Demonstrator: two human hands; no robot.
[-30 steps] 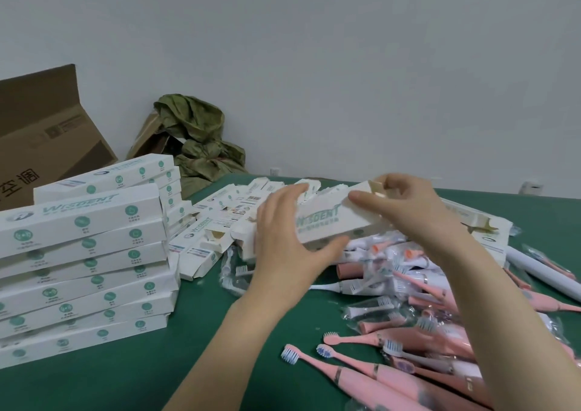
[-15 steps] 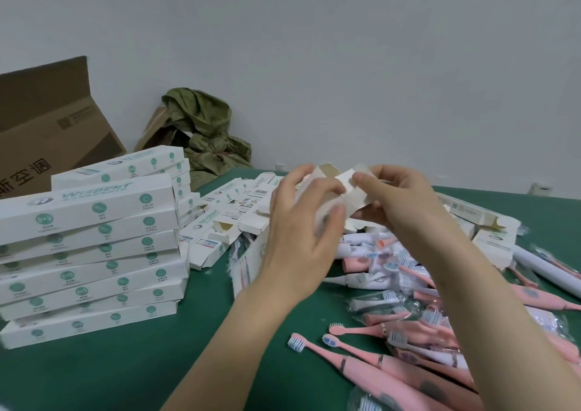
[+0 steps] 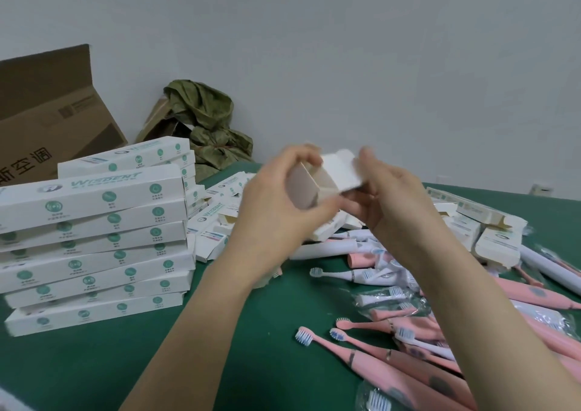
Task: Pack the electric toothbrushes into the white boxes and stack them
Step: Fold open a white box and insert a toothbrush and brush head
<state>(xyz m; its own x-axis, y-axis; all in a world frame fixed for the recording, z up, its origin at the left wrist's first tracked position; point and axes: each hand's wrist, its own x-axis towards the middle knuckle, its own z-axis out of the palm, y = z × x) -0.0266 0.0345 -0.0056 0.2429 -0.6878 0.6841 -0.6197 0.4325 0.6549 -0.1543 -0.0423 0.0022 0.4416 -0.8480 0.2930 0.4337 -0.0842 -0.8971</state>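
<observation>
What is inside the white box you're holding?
Only bare cardboard shows at the open end of the white box between left hand and right hand; no toothbrush. Deeper inside is hidden.

The left grip (image 3: 275, 209) and right grip (image 3: 394, 204) are bare, like both forearms (image 3: 201, 310).

L hand (image 3: 273, 209), R hand (image 3: 393, 204) raised, close together; both grips pinch white box (image 3: 341, 171).

Bare table (image 3: 132, 376) is left along the near edge, bounded by stacked white boxes (image 3: 94, 247) on the left and heaped toothbrushes (image 3: 352, 358) on the right; the far side is crowded by loose boxes (image 3: 213, 218).
</observation>
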